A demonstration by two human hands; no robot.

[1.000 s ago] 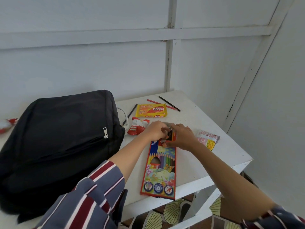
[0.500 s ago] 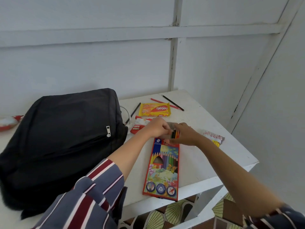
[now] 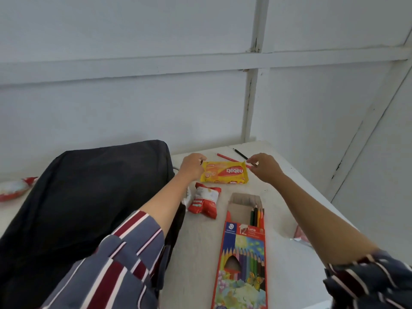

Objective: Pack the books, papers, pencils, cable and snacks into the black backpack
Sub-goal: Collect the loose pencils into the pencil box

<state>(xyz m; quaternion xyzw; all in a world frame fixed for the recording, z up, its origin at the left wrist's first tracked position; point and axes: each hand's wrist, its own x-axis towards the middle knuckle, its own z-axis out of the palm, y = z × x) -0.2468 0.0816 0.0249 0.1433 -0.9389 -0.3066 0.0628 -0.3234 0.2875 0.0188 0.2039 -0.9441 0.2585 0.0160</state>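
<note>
A yellow and orange foil wafer packet [image 3: 224, 172] lies flat on the far part of the white table [image 3: 200, 253], its long axis running left to right. Behind it, against the far edge, lie two loose pencils: a red pencil [image 3: 225, 157] and a black pencil [image 3: 240, 153], both slanting from far left to near right.

The left hand [image 3: 192, 167] sits at the packet's left end, fingers curled and touching or nearly touching its corner; a firm grip cannot be told. The right hand [image 3: 264, 167] hovers at the packet's right end, thumb and forefinger pinched close together just where the red pencil's near end passes; whether it holds that pencil cannot be told. Each hand is equally near its own end of the packet, so the coming move likely turns on this: either a two-handed lift of the packet, or the right hand gathering the pencils just beyond it.

Nearer, a small red and white snack bag [image 3: 205, 202] lies by the left forearm. Nearer still, a long red cardboard box of coloured pencils [image 3: 243, 259] lies with its flap open, pointing away, a few pencils showing. The black fabric backpack [image 3: 78, 197] lies flat on the left, its zip appearing shut, touching the snack area's left side. Another red and white packet [image 3: 13, 188] rests at far left.
</note>
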